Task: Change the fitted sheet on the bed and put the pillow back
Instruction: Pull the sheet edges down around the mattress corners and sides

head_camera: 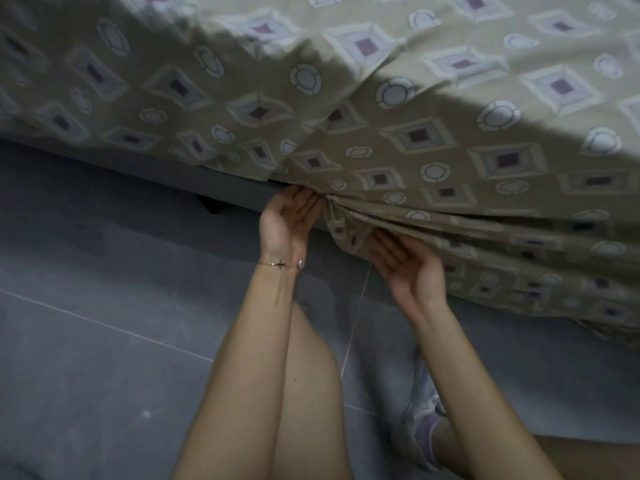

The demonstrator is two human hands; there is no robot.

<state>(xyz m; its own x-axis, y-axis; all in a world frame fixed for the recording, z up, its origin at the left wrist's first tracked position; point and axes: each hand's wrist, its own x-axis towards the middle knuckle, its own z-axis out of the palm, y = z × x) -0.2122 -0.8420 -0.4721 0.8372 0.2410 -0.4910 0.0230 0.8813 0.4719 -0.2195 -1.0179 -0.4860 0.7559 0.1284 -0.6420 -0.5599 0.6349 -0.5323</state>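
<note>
**A:** Head view, the only one you have. Where is the sheet?

**B:** The fitted sheet (415, 140) fills the upper and right part of the frame, draped over the top of the bed and down its side. Its lower edge bunches into a gather (341, 220) at centre frame, just above the dark bed base (221, 187). No pillow is in view.

**A:** And your hands?

**B:** Your left hand (289, 225) is palm up at centre frame. Its fingers (308, 206) are straight and released, with the tips touching the gather. Your right hand (407, 271) sits just lower right, also palm up. Its fingers (386, 245) run under the folds, and the tips are hidden, so I cannot tell whether they hook the cloth.

**A:** How will the sheet handle?

**B:** It looks light, thin and limp, and it creases wherever you push it. It should not slip much, but the slack will spring back out if the hem is elastic.

**A:** Where do you take hold?

**B:** I'd take it at the hem, right at the gather, not on the flat patterned face. Pinch the edge with both hands close together, then feed it under the mattress above the base. The grey floor (104, 306) lies below, so keep the edge from trailing there.
</note>
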